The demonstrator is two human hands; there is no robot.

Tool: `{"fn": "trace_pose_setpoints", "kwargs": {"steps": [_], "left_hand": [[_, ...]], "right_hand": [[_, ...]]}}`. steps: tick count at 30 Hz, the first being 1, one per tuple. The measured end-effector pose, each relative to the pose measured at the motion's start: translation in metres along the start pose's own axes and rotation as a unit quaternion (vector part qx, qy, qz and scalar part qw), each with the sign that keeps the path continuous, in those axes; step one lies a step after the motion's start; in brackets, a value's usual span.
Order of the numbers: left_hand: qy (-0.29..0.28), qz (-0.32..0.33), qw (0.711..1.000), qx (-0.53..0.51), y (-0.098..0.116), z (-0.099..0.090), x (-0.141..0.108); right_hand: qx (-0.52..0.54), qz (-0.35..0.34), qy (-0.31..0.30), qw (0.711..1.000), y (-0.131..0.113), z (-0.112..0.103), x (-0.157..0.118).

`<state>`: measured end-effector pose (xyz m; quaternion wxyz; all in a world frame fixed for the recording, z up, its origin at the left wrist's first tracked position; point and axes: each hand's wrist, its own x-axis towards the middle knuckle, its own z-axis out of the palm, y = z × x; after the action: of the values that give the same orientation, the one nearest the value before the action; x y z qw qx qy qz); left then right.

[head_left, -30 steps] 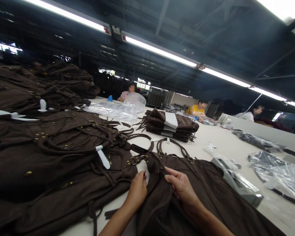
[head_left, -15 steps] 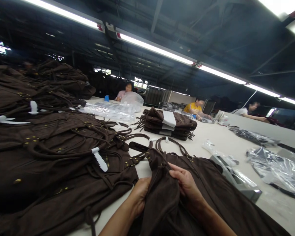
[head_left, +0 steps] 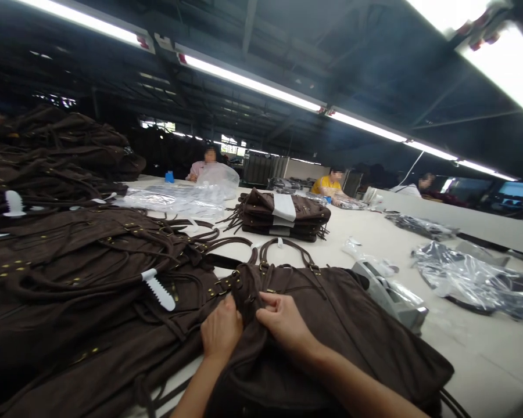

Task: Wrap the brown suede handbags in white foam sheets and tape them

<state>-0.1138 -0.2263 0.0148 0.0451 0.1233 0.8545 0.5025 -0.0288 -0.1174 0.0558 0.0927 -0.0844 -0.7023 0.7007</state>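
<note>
A dark brown bag (head_left: 344, 325) with looped handles lies on the white table (head_left: 475, 360) in front of me. At its upper left part, my left hand (head_left: 222, 328) is closed on the fabric edge, knuckles up. My right hand (head_left: 283, 319) pinches the same bag just to the right, thumb and forefinger together near a small metal ring. More brown bags (head_left: 91, 278) with brass studs lie at the left, one handle carrying a white toothed tag (head_left: 158, 289). Behind, folded brown bags (head_left: 283, 215) with a white band are stacked.
A grey device (head_left: 392, 296) stands right of the bag. Clear plastic packages (head_left: 475, 278) lie farther right, and plastic sheets (head_left: 169, 200) lie behind left. A brown pile (head_left: 56, 145) rises at far left. People sit across the table, one in yellow (head_left: 326, 184).
The view has swung slightly to the right. My left hand has moved up beside the bag's top edge, and the bag's raised fabric now lies flatter and more spread out.
</note>
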Motion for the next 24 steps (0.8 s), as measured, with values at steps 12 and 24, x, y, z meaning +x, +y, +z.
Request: {"fn": "trace_pose_setpoints", "kwargs": {"steps": [12,24], "left_hand": [[-0.112,-0.134,0.868,-0.464,0.016,0.007,0.005],[-0.172,-0.217,0.786,-0.552,0.004,0.002,0.028]], "right_hand": [[-0.129,-0.044,0.035,0.990,0.011,0.008,0.000],[-0.051,0.073,-0.052,0.995,0.028,0.033,-0.008]]}}
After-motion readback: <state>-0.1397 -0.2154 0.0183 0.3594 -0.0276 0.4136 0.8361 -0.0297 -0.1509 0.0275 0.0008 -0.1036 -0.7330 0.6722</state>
